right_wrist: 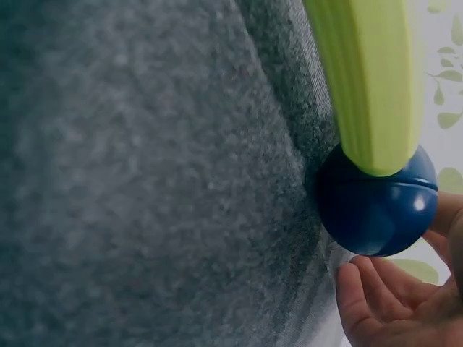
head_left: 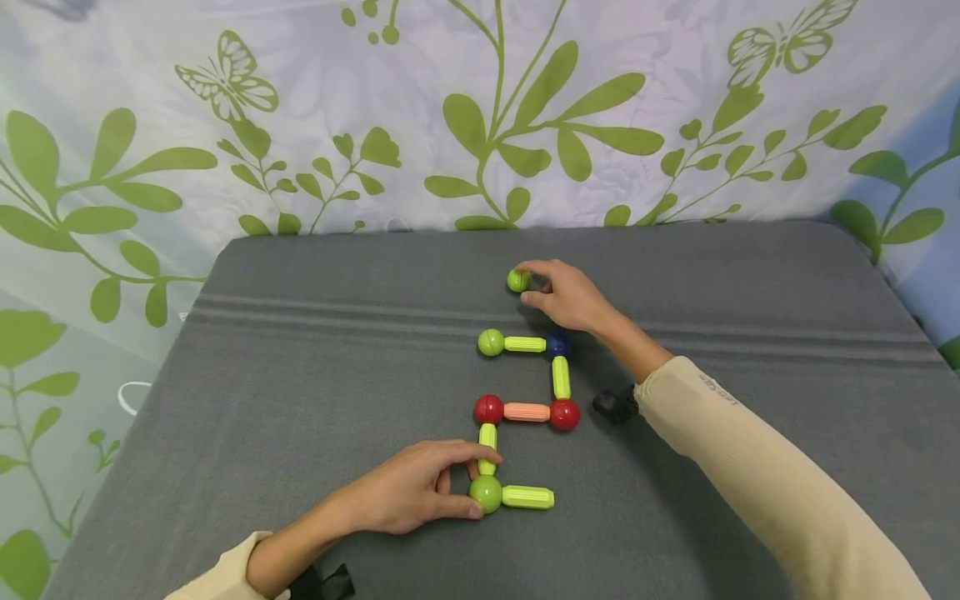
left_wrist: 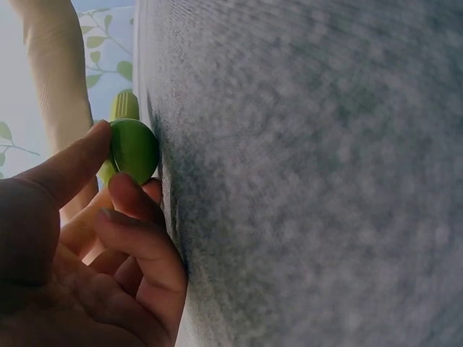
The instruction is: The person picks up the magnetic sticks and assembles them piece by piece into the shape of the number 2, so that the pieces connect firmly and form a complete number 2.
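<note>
A chain of balls and short rods lies on the grey cloth in an S shape. My left hand [head_left: 408, 490] grips the near green ball [head_left: 486, 494], thumb on its left side, index finger across the upright yellow-green rod [head_left: 487, 437]. Another yellow-green rod [head_left: 528, 497] sticks out rightward from that ball. Farther along come two red balls [head_left: 565, 415] with an orange rod [head_left: 527, 412] between them, then a blue ball [right_wrist: 377, 202] and a green ball [head_left: 491, 342]. Beyond the chain, my right hand [head_left: 570, 296] pinches a separate green ball [head_left: 518, 280] between thumb and fingers.
Grey cloth [head_left: 315, 367] covers the table, with long creases across its far part. A leaf-and-butterfly patterned curtain [head_left: 315, 100] hangs right behind the far edge. Black wrist straps [head_left: 617, 406] sit close over the cloth, and a white loop [head_left: 135, 398] shows at the left.
</note>
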`<act>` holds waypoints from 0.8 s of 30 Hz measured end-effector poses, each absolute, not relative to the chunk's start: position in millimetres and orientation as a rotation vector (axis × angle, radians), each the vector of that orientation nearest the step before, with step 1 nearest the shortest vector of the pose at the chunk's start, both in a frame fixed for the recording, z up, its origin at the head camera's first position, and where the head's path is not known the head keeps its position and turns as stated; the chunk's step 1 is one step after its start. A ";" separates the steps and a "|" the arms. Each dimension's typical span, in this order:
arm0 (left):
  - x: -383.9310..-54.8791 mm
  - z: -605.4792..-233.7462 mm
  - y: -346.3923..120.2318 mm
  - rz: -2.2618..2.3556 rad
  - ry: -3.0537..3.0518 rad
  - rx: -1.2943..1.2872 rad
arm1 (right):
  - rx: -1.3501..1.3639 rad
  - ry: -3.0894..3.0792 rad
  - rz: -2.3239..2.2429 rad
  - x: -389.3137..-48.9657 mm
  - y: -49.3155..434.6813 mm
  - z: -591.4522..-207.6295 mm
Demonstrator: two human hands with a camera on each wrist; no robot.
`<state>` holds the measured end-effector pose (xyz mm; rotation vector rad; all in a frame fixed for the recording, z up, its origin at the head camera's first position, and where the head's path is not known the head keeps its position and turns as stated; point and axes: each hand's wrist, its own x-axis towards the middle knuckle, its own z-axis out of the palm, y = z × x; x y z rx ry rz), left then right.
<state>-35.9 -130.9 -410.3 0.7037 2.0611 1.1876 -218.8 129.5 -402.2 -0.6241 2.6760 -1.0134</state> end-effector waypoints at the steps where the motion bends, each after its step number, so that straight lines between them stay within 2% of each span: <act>1: -35.9 -410.1 -131.0 1.188 2.061 0.705 | -0.615 2.681 -1.023 -219.5 128.7 -402.2; 24: -36.6 -410.7 -132.9 1.203 2.069 0.724 | -0.497 2.722 -1.081 -216.3 119.5 -402.3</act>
